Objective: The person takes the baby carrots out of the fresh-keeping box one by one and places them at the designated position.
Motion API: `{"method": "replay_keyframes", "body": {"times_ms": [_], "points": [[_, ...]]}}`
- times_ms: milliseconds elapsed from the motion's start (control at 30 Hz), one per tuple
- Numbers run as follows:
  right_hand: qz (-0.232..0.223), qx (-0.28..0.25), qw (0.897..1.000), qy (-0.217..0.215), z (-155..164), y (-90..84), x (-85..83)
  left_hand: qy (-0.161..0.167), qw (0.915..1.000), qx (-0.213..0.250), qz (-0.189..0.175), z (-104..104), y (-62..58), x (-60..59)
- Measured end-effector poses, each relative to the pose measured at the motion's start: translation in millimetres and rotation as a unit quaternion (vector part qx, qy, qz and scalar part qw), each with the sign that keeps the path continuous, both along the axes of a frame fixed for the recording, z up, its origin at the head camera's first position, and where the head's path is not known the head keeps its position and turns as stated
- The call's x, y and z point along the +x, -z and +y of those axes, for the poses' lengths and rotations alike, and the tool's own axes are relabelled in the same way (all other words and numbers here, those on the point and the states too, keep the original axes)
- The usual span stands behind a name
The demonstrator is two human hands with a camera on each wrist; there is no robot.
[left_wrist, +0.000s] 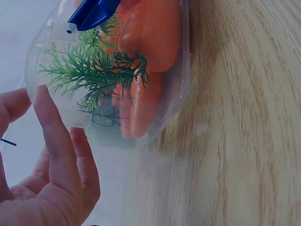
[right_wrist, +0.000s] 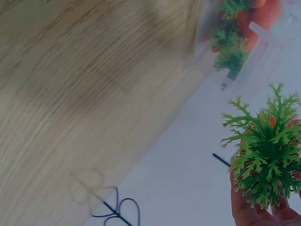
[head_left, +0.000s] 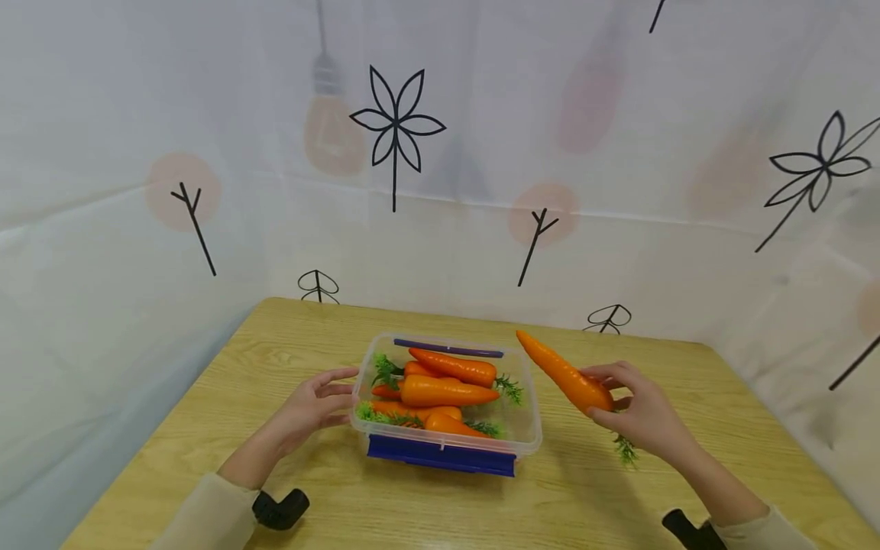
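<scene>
A clear plastic food box with blue clips stands mid-table, holding several orange carrots with green leafy tops. At the box's left end is my left hand, its fingertips right at the rim and its fingers loosely bent. In the left wrist view, those fingers overlap the see-through end wall near leafy green sprigs. To the right of the box, my right hand grips another carrot by its thick end, raised above the table with the tip pointing up and left. Its green top fills the foreground of the right wrist view.
The wood-grain table reaches back to a white cloth printed with flowers and twigs, which hangs behind and along both sides. A blue clip hangs down at the box's front. Black bands sit at both wrists.
</scene>
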State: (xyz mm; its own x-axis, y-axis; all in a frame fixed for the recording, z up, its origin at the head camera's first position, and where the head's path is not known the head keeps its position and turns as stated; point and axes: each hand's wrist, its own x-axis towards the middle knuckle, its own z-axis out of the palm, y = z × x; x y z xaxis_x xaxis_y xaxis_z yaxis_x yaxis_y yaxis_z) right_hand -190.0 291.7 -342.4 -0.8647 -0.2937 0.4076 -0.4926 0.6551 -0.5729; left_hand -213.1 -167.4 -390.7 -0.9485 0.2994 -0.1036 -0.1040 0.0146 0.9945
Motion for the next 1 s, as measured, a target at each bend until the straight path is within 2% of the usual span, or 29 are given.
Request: {"method": "replay_keyframes", "body": {"times_ms": [300,733,1000], "points": [[-0.004,0.015,0.999,0.046,16,8.6,-3.8,-0.004,1.0000,-0.001,-0.003,1,-0.3,0.2],[-0.073,-0.005,0.992,0.103,29,24.5,-11.8,0.002,1.0000,0.002,-0.002,0,-2.6,1.6],[-0.100,-0.023,0.988,0.119,34,38.2,-20.5,-0.001,1.0000,0.002,-0.002,1,-2.3,1.4]]}}
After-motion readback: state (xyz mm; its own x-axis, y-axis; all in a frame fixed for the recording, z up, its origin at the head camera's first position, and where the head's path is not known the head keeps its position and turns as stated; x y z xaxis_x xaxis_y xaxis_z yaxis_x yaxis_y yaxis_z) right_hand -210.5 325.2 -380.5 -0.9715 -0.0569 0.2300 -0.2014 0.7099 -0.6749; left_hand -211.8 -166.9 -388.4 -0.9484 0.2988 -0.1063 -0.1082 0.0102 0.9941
